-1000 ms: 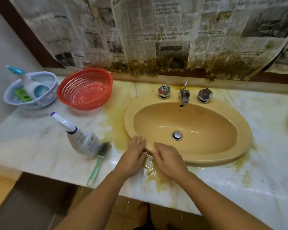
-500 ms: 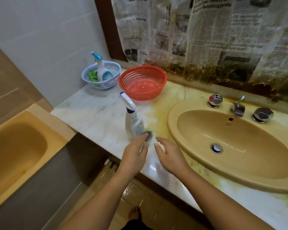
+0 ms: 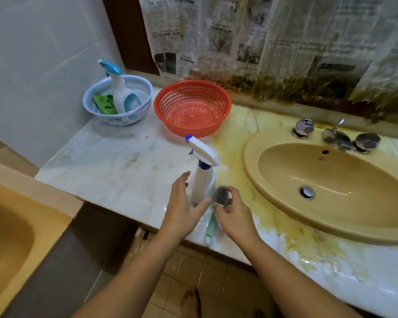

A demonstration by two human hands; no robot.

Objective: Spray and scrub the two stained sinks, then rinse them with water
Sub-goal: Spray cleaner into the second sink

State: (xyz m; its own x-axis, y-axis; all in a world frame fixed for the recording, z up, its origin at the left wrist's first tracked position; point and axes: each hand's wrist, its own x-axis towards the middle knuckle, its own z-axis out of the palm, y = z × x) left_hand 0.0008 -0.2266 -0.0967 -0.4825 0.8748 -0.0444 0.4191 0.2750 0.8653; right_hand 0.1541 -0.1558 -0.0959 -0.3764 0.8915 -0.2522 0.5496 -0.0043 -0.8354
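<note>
Brown floor tiles (image 3: 193,267) lie nearest, below the worktop (image 3: 124,161) edge. Left of the sink (image 3: 331,180), the left hand (image 3: 182,210) hovers beside the spray bottle (image 3: 203,177) with its grip released and fingers straight. The right hand (image 3: 237,216) grasps the grey head of the brush (image 3: 210,228), whose green handle lies on the marble worktop. Yellow stains spread over the worktop around the sink rim. Farther left of the sink stand a red basket (image 3: 192,109) and a white basket (image 3: 124,121) holding a second sprayer (image 3: 118,88). Stained newspaper (image 3: 262,42) covers the wall behind the sink.

wall: we see white tiles (image 3: 44,53) left, stained newspaper (image 3: 285,42) behind
counter (image 3: 115,161): marble, yellow-stained
floor (image 3: 193,267): brown tiles
tub (image 3: 9,226): yellow, lower left
</note>
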